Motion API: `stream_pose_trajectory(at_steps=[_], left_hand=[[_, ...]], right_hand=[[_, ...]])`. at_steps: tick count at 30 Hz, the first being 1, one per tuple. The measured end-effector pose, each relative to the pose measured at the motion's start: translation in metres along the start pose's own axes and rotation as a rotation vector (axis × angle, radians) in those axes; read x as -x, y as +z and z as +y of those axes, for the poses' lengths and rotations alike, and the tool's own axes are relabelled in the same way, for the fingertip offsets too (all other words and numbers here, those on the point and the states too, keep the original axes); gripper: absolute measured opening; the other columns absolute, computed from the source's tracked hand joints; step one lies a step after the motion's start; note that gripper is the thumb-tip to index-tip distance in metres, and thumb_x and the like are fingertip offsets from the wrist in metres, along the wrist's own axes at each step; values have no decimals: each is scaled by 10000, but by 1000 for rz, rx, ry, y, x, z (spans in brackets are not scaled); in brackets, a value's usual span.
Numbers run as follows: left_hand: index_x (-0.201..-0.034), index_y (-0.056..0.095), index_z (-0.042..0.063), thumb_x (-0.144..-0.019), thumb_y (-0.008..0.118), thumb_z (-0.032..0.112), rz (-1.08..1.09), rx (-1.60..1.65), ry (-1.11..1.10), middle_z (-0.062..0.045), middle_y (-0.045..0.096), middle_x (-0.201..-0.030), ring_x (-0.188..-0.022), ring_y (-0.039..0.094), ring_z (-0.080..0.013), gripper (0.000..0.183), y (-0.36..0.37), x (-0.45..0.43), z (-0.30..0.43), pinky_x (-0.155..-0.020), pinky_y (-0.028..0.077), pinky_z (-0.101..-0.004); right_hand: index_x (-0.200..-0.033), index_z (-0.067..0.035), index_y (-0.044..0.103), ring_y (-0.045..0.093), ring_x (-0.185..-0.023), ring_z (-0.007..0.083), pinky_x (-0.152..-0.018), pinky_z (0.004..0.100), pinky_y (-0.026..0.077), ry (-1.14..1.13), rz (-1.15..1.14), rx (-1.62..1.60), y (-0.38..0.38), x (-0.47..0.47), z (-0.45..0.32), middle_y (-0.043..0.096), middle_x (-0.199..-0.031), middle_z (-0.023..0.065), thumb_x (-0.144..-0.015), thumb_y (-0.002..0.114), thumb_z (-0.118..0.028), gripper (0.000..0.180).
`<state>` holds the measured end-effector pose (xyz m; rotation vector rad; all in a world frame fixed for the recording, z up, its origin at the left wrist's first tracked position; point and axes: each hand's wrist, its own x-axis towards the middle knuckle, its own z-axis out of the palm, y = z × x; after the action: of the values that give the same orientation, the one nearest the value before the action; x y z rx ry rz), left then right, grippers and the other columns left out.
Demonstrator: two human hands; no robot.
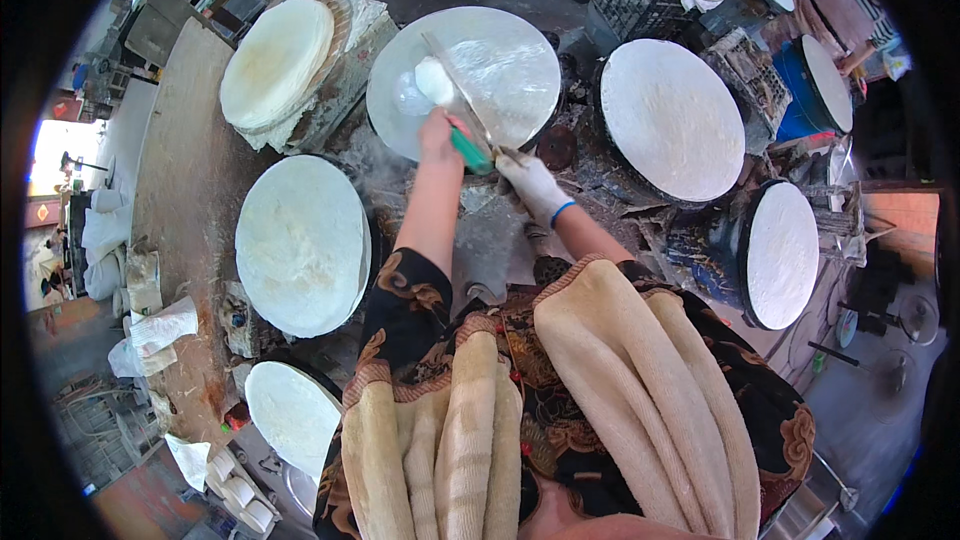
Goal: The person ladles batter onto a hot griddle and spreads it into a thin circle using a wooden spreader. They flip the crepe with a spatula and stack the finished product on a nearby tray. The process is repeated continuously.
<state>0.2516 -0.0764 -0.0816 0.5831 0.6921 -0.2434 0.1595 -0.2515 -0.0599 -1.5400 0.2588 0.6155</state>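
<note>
My bare left hand (439, 139) grips a tool with a green handle (471, 150) and a pinkish part. Just beyond the fingers is a round white mass (435, 81); whether it sits in the tool's head is hard to tell. In its white glove, my right hand (534, 184) holds a long thin scraper blade (455, 79), slanting over the round griddle (517, 52). A wet, translucent white layer of batter covers that griddle. To the right is another griddle with a white sheet (671, 120); to the left lies a drier white sheet (300, 247) on its round pan.
A stack of thin round flatbreads (277, 64) rests on a wicker tray at the upper left, beside a long wooden board (187, 135). More coated griddles stand at the lower left (289, 412) and right (784, 255). A person's arm (859, 56) is at the far upper right.
</note>
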Motion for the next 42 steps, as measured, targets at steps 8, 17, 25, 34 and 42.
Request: stream_pose_trajectory(at_steps=[8,17,25,34,42], left_hand=[[-1052,492,74,-994,470,270,-154,33,147,30,373,-584,-443,339,-90,205,12,52,27,-411,299,-248],[-996,499,122,-985,457,341,-122,-225,162,46,367,-530,-408,367,-96,223,-31,123,34,-346,293,-275],[-973,498,66,-958,551,317,-19,-44,224,39,402,-558,-399,385,-75,257,-117,234,3,-364,322,-237],[-951,503,58,-863,622,163,475,26,429,42,435,-523,-338,379,-66,182,-195,351,-47,-299,290,-211],[-930,512,79,-924,534,118,629,552,699,54,387,-510,-343,358,-59,45,-226,431,-123,-310,283,-198]], right_hand=[[-1262,14,550,660,-857,286,-817,341,492,-271,199,424,-78,-38,-21,670,-1014,234,-920,522,-285,455],[-1260,-54,581,576,-797,123,-719,272,445,-170,-94,463,-48,35,-10,642,-919,103,-907,587,-291,426],[-1201,-65,634,416,-472,35,-405,210,331,-145,-210,279,65,79,-46,518,-651,-39,-896,610,-306,389],[-1166,-12,615,620,-1049,195,-938,328,463,-322,-937,449,164,87,7,639,-1173,119,-862,659,-367,469],[-1038,-221,643,454,-1171,281,-983,498,331,-1609,-444,1229,209,-25,30,502,-1221,41,-751,671,-283,295]])
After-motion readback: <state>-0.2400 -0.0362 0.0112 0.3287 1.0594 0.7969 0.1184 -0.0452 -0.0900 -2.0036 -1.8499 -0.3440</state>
